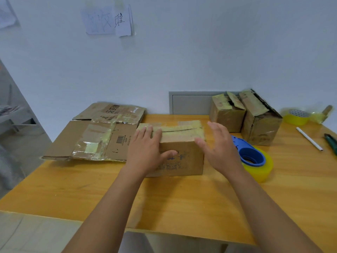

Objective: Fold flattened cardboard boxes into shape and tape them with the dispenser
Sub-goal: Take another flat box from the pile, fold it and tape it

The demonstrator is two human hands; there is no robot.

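A small folded cardboard box [182, 143] stands in the middle of the wooden table [164, 198], its top flaps closed and covered with yellowish tape. My left hand [147, 150] lies on the box's left top edge, fingers on the top and thumb on the front face. My right hand [217, 148] hovers open just beside the box's right end, fingers spread, holding nothing. The blue tape dispenser [251, 154] with a yellow tape roll lies on the table right of that hand. Flattened cardboard boxes [102, 136] lie stacked to the left.
Two folded boxes [244, 115] stand at the back right against the wall. A second yellow tape roll [297, 116], a white pen [310, 139] and a dark tool [331, 141] lie at the far right. A grey wall panel [189, 103] is behind the table.
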